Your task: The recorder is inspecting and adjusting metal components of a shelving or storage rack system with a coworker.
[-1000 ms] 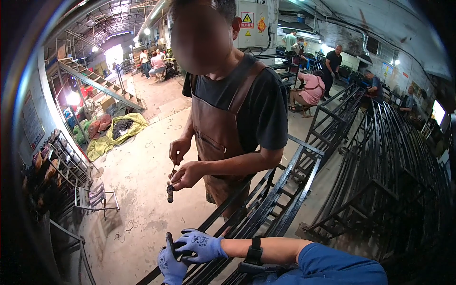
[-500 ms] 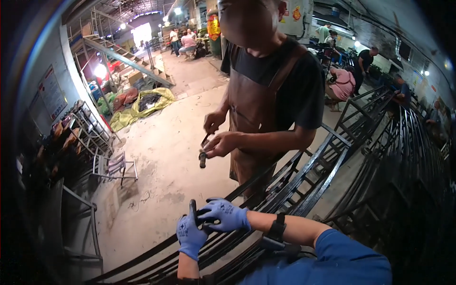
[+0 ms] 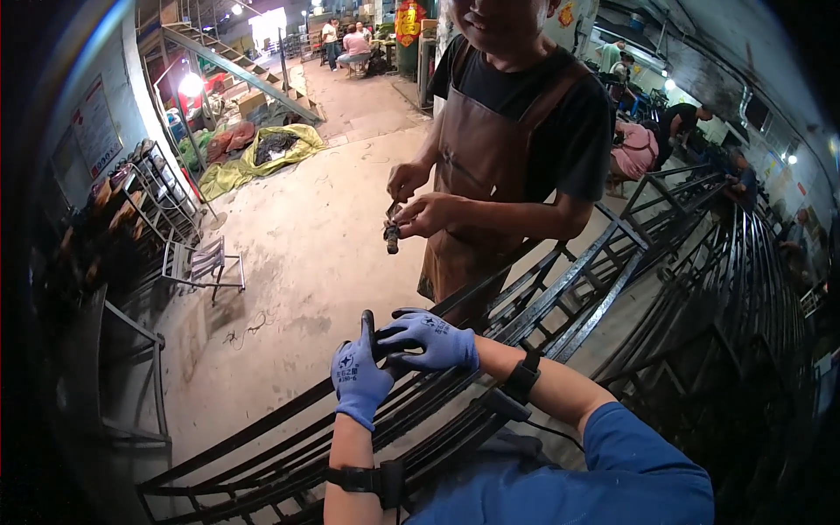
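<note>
Pale floor (image 3: 297,227); black metal frames (image 3: 429,405), long, ladder-like

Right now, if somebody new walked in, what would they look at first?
Probably the bright blue gloves on the left hand and right hand, close together at the lower middle, above long black metal frames. Next might be the person in a brown apron, standing just beyond them, then the crumpled yellow sheet on the floor at the upper left.
</note>
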{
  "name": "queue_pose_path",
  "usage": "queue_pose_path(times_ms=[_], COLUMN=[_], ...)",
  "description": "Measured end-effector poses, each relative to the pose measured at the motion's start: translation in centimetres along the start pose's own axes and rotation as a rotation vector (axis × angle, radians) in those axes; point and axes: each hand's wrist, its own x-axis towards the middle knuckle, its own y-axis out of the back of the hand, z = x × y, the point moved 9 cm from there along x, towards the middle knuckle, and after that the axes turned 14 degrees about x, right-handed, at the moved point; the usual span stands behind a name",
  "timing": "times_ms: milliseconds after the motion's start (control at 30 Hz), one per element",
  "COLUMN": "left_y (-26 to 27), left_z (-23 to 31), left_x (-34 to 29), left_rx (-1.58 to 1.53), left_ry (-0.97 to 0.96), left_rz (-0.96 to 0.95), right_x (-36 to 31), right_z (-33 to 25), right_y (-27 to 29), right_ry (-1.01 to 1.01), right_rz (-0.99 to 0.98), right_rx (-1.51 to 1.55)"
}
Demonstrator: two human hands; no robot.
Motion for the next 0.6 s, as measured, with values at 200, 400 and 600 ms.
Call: queue_pose_path(times_ms=[200,400,600], left_y=[0.2,0.3,-0.1], left_z=[0.2,0.3,0.0], left_x=[0.0,-0.1,0.1], left_rx=[-0.023,-0.004,0.020], left_ry=[0.007,-0.006,0.006], left_rz=[0.003,0.007,-0.008], right_x=[-0.3,-0.4,-0.1], right_z=[0.5,0.9,0.8], right_y=[0.4,0.0,-0.2], right_ry=[-0.024,-0.023,-0.161], right_rz=[0.011,0.002,-0.098], right_rx=[0.081,0.047,0.099])
